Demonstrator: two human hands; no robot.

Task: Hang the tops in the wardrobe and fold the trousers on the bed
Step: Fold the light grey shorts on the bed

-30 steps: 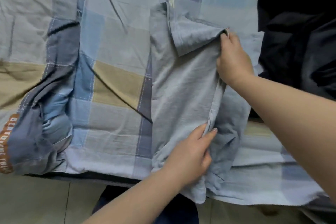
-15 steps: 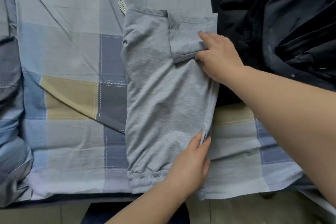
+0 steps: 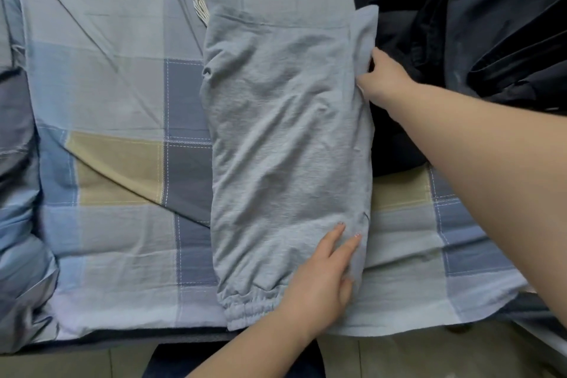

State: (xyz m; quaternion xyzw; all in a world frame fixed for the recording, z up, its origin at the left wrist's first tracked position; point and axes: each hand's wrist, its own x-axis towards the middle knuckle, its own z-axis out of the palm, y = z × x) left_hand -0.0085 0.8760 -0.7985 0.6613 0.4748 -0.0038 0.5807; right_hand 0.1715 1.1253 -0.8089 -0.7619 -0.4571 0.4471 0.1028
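My left hand (image 3: pixel 319 282) presses flat on the grey trousers (image 3: pixel 285 147); my right hand (image 3: pixel 383 80) pinches their edge. Folding is partway done; dark clothes (image 3: pixel 475 24) remain unsorted.

Flap on grey trousers (image 3: pixel 285 144) is now laid flat; right hand (image 3: pixel 385 78) shifts off the top to the right edge. Left hand (image 3: pixel 322 279) slides up slightly.
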